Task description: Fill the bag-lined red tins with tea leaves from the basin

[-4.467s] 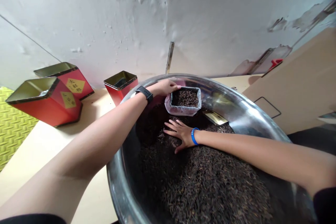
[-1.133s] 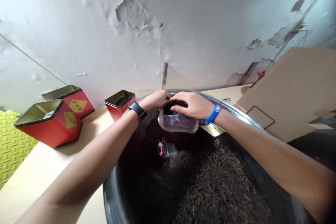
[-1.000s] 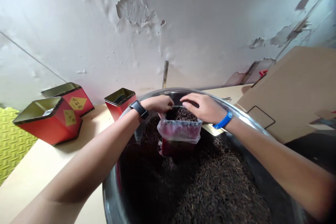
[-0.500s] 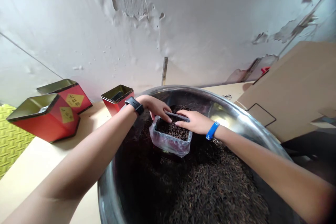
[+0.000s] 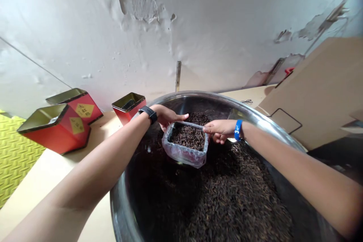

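A rectangular tin point(image 5: 184, 157) lined with clear plastic stands tilted slightly towards me inside a large round metal basin. Dark, twisted tea leaves point(image 5: 187, 137) fill much of it. My left hand point(image 5: 168, 116), below a black watch, is at the tin's far left corner; its fingers press the side and its thumb stretches along the far rim. At the far right corner my right hand point(image 5: 219, 129), with a blue wristband, pinches the plastic-covered rim, thumb on top and other fingers curled alongside. The fingertips behind the tin are partly hidden.
Loose tea leaves point(image 5: 235, 200) cover the right and front of the metal basin point(image 5: 120, 200). Several open red tins, one a small tin point(image 5: 129, 109), another a larger tin point(image 5: 56, 132), stand left on the table. A cardboard box point(image 5: 320, 94) is at right, a peeling wall behind.
Both hands have come out from over the tin's inside to its far corners. The right hand has shifted right onto the rim, and the leaves inside show more fully.
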{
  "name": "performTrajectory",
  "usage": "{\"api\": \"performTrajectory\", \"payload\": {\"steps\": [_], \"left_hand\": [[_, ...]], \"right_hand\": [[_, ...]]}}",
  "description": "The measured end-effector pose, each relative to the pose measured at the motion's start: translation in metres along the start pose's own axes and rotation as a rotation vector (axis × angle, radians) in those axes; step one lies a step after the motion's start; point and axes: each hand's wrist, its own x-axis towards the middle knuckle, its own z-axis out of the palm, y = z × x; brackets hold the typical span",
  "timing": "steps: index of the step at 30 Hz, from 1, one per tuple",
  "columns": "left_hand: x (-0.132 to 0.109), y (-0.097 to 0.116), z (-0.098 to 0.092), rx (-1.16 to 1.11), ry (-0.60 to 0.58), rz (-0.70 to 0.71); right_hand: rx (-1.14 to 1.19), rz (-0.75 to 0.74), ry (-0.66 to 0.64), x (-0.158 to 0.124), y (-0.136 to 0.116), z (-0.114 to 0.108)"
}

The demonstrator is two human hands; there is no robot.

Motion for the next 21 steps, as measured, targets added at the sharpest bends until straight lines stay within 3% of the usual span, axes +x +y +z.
{"api": "performTrajectory", "payload": {"steps": [6,11,13,18,21], "left_hand": [[0.006,-0.004,0.002,-0.153,-0.081,-0.025],[-0.006,-0.001,0.004,-0.076,0.005,-0.049],[-0.012,0.005,0.006,0.026,0.091,-0.033],[-0.024,0.025,0.013,0.465,0.445,0.007],[-0.032,0.036,0.017,0.528,0.593,0.205]], "right_hand": [[0.178,-0.072,-0.219,0.004,0.014,0.004],[0.246,-0.089,-0.19,0.01,0.02,0.001],[0.243,-0.105,-0.157,0.009,0.017,-0.002],[0.189,-0.13,-0.075,-0.003,0.004,-0.008],[0.136,-0.178,0.017,-0.014,-0.007,-0.007]]}}
